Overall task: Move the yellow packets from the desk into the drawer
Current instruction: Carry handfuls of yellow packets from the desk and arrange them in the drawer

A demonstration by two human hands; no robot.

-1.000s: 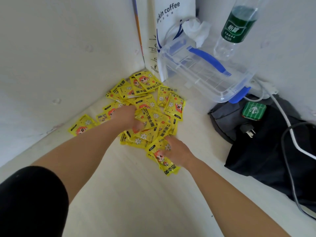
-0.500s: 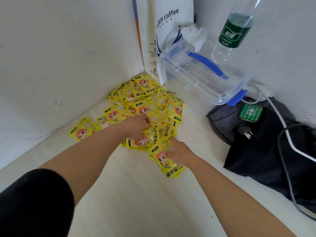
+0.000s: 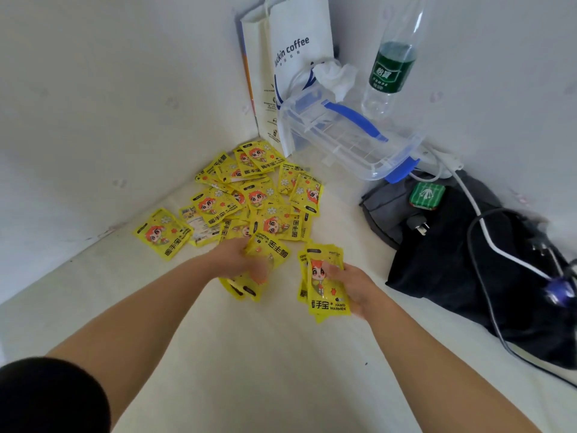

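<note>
Half a second before, both hands had been pressed low into the near edge of the yellow packets; at this moment they had drawn back toward the person, each carrying a share, and the right hand had moved clear of the heap to its right. The left hand (image 3: pixel 242 264) was curled over a small bunch of packets (image 3: pixel 265 254), fingers bent and thumb tucked beneath, with more corners poking out under the palm just at the pile's near edge. The right hand (image 3: pixel 351 284) was closed on a fanned stack of packets (image 3: pixel 324 281), thumb across the printed front, held upright and apart from the rest. The remaining yellow packets (image 3: pixel 249 198) lay scattered and overlapping on the pale desk (image 3: pixel 249 354), bunched into the corner where two white walls met, one packet (image 3: pixel 162 233) lying off to the left by itself. No drawer showed in the view. Behind the pile stood a white coffee bag (image 3: pixel 299 57) against the wall, a clear plastic box (image 3: pixel 349 142) with blue handle and clasps beside it, and a water bottle (image 3: pixel 392 67) with a green label. To the right, dark cloth (image 3: pixel 452 276) lay under a white cable (image 3: pixel 487 232).
</note>
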